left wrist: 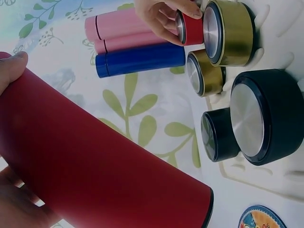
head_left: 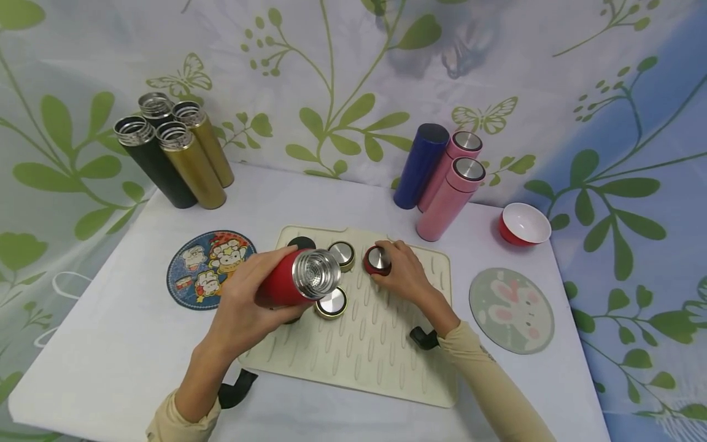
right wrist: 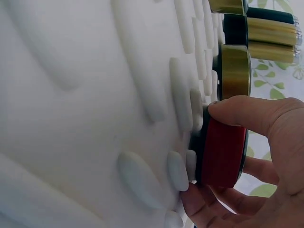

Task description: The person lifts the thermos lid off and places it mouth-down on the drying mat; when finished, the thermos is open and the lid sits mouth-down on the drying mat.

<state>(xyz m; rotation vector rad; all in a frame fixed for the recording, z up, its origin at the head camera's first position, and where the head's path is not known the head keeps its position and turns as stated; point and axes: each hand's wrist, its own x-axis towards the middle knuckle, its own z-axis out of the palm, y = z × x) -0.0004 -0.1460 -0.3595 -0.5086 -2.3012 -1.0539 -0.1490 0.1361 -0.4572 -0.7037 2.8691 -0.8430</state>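
Observation:
My left hand [head_left: 243, 298] grips a red thermos bottle [head_left: 283, 279] that has no lid on it; its steel mouth is tilted up and a strainer shows inside. In the left wrist view the red body slants across the frame above the mat. My right hand [head_left: 405, 270] pinches a red lid [head_left: 378, 261] by its sides, thumb and fingers around it, low at the cream drying mat [head_left: 381, 374]. To the left of that lid lie two gold lids [head_left: 341, 255] on the mat. Black lids [left wrist: 268, 116] stand beside them, partly hidden by the red bottle in the head view.
Several lidless black and gold bottles [head_left: 201, 169] stand at the back left. A blue bottle [head_left: 421, 166] and two pink bottles [head_left: 450, 199] stand at the back right, near a red bowl [head_left: 525, 225]. Round mats, one blue [head_left: 188, 288] and one green [head_left: 510, 310], flank the drying mat.

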